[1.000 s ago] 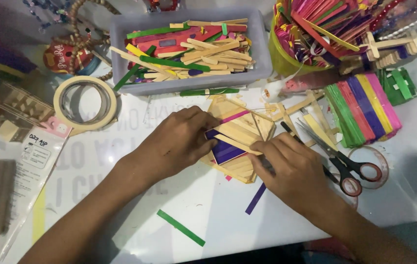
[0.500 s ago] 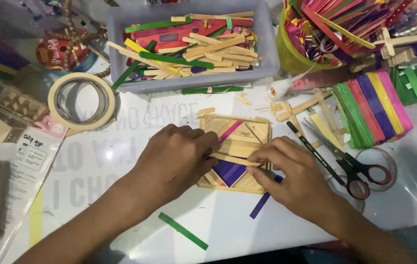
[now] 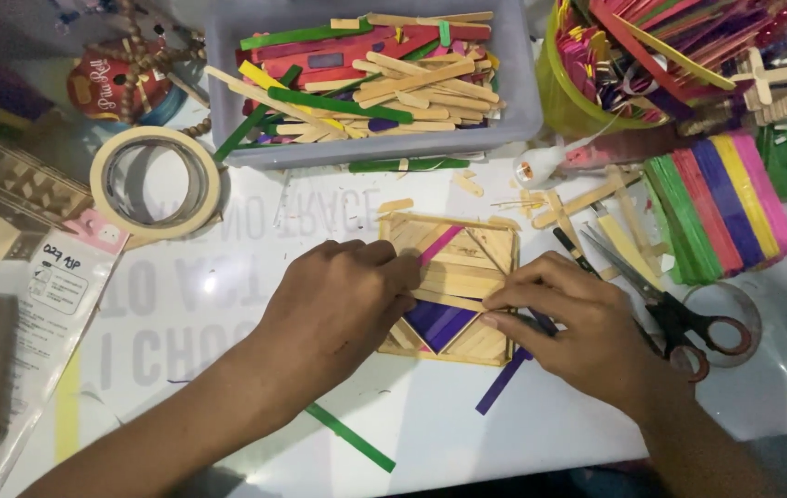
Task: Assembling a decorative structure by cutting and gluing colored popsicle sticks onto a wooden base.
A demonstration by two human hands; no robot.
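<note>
Left hand (image 3: 343, 300) flat on stick panel (image 3: 449, 288), fingers curled down over its left edge, pinning it against sliding. Right hand (image 3: 568, 318) at the opposite edge, fingertips pinched narrow on a plain stick (image 3: 453, 301) laid slantwise across the panel, pressing it in place between both hands. Scissors (image 3: 665, 309) just right of that hand, within reach. Tape roll (image 3: 155, 182) up and left; stick tray (image 3: 370, 78) beyond both.
</note>
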